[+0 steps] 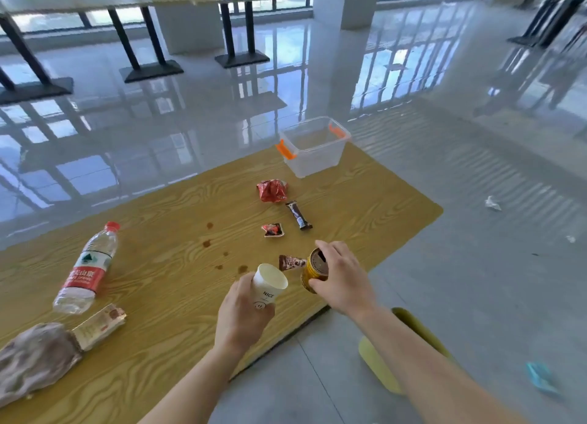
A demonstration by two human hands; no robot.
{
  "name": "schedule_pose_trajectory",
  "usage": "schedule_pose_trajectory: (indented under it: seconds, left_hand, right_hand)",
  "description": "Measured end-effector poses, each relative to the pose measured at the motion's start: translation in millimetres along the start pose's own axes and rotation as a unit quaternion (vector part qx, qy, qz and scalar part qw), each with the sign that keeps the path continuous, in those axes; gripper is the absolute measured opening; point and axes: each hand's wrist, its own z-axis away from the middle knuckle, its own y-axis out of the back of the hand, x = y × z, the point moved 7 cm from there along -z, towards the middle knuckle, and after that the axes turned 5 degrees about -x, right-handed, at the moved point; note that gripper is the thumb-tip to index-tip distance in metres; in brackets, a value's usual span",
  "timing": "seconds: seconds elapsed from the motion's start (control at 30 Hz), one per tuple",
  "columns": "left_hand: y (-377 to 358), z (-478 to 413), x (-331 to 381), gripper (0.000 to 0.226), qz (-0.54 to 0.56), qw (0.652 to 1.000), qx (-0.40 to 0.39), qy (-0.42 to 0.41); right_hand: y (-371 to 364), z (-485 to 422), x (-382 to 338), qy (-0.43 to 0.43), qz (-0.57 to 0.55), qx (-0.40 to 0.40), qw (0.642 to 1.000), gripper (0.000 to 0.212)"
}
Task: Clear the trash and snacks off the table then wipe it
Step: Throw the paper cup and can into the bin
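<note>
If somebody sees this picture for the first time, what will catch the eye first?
First the two hands at the near edge of the table: the left hand holds a white cup, the right hand grips a gold can from above. Next, a water bottle lies on its side at the left, and a clear bin with orange handles stands at the far end.

One wide-angle view, worn on the person's head, looks forward and down over the table, which fills the lower left and middle. The left hand and right hand lie nearest, lower centre; the floor spreads above.
</note>
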Motion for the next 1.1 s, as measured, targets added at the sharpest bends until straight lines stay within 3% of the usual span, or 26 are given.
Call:
schedule_pose_trajectory:
  seconds: [0.33, 0.57, 0.77, 1.1]
  left_hand:
    - [-148.1, 15.9, 124.9, 0.071, 0.01, 0.996, -0.068, -0.051]
    - [-280.5, 21.5, 169.1, 0.071, -0.011, 0.991, -0.13, -0.03]
    - [-395.0, 6.8, 145.8, 0.07, -0.035, 0.975, -0.217, 0.02]
    - [-573.1, -24.9, 45.5, 0.055, -0.129, 0.935, -0.315, 0.094]
  right_hand:
    - [80.7, 52.7, 176.6, -0.094, -0.016, 0.022, 0.995, 0.078]
    - [81.6, 83.3, 321.6, -0.171, -0.023, -0.021, 0.985, 0.078]
    - [23.7, 97.2, 430.3, -0.246, -0.039, -0.079, 0.965, 0.08]
    - [-149.4, 103.2, 577.7, -0.355, -0.074, -0.167, 0.917, 0.08]
